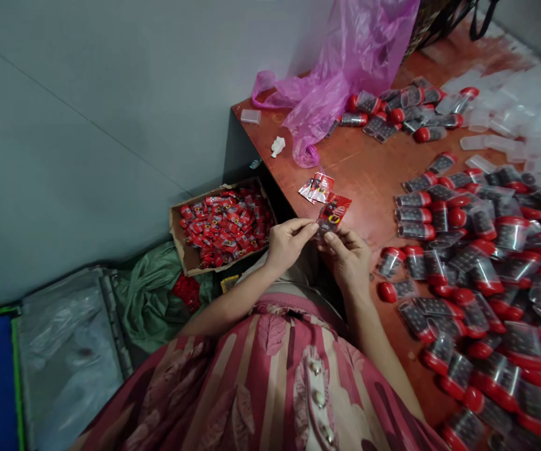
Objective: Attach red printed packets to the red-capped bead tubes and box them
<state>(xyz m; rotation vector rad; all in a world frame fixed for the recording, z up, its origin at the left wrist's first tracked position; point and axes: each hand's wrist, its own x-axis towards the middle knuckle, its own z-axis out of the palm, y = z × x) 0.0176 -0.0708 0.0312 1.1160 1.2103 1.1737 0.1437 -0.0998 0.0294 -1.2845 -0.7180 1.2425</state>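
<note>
A small clear plastic packet with a red printed card (337,210) is held between my two hands, above the table's near left edge. My left hand (290,245) pinches its left side between thumb and fingertips. From the right, my right hand (351,258) grips the packet's lower part, thumb on top. What lies inside the packet is too dark to make out. Just beyond it, a few similar red printed cards (318,187) lie on the orange-red table (364,169).
Many clear tubes with red caps and dark contents (481,250) cover the table's right side. Whitish clear plastic pieces (528,113) are heaped behind them. A pink plastic bag (326,81) drapes over the back. Below left, a cardboard box (176,235) holds small red packets, beside green cloth (150,294).
</note>
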